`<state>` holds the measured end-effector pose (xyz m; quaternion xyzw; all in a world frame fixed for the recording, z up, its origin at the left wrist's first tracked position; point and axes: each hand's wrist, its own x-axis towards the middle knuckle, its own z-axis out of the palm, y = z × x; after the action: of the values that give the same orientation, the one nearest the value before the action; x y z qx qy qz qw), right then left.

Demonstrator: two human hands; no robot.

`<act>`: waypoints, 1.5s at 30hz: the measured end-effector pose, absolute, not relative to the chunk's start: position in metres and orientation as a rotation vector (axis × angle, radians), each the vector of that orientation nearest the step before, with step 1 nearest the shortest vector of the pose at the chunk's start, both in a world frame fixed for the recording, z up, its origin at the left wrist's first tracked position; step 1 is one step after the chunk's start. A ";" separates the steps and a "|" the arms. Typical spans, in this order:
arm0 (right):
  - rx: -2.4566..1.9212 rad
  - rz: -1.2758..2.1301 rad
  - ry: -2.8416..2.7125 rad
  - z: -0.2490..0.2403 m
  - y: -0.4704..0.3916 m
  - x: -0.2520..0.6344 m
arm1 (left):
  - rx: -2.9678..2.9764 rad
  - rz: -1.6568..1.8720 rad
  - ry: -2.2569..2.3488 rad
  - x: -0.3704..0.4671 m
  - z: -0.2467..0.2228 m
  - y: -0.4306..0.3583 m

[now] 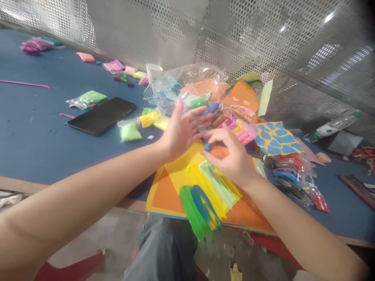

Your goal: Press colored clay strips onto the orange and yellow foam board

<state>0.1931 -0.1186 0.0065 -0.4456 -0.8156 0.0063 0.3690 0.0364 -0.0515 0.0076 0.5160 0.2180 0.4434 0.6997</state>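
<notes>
My left hand (186, 128) is held up with the palm showing and its fingers stretched out, holding nothing. Beside it, my right hand (230, 156) pinches a small blue clay ball (208, 147) between thumb and fingers. Below both hands lies an orange and yellow board (166, 191) at the table's front edge. On the board are yellow clay strips (196, 179) with a pale green strip (218, 187) among them. A green clay piece (191, 212) and a blue and yellow one (206, 207) stick out over the board's near edge.
Left of my hands are a black tablet (102, 115) and bagged green clay (130, 130). Behind them stand a paper cup (154, 72) and a clear plastic bag (199, 74). To the right lie a blue-patterned yellow sheet (277, 138), bagged clay (293, 168) and a bottle (332, 127).
</notes>
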 end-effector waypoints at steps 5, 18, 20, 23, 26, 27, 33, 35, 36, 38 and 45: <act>-1.213 0.316 -2.018 -0.017 -0.120 0.243 | 1.531 0.994 0.694 0.036 -0.007 -0.032; -1.155 0.513 -1.945 -0.024 -0.119 0.254 | 2.423 0.870 0.923 0.016 0.000 -0.031; -1.149 0.538 -1.960 -0.024 -0.119 0.255 | 2.399 0.907 0.967 0.014 0.002 -0.033; -1.154 0.555 -1.926 -0.025 -0.120 0.255 | 2.343 0.924 1.030 0.014 0.002 -0.034; -1.170 0.548 -1.882 -0.027 -0.119 0.253 | 2.343 0.892 1.048 0.014 0.001 -0.035; -1.170 0.539 -1.892 -0.027 -0.119 0.253 | 2.352 0.880 1.048 0.015 0.001 -0.035; -1.105 0.552 -2.023 -0.024 -0.120 0.252 | 2.358 0.845 1.056 0.016 -0.001 -0.035; -1.114 0.563 -2.023 -0.024 -0.121 0.252 | 2.355 0.845 1.048 0.016 -0.001 -0.034; -1.129 0.560 -2.018 -0.024 -0.121 0.252 | 2.354 0.848 1.046 0.016 -0.002 -0.034; -1.160 0.542 -2.007 -0.024 -0.121 0.252 | 2.352 0.849 1.048 0.016 -0.002 -0.033; -1.126 0.537 -2.116 -0.025 -0.121 0.253 | 2.380 0.796 1.039 0.015 0.000 -0.032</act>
<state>0.2525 -0.1212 -0.0250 -0.4316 -0.8114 0.2059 0.3360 0.0152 -0.0323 -0.0004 0.8564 0.3740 0.2865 0.2111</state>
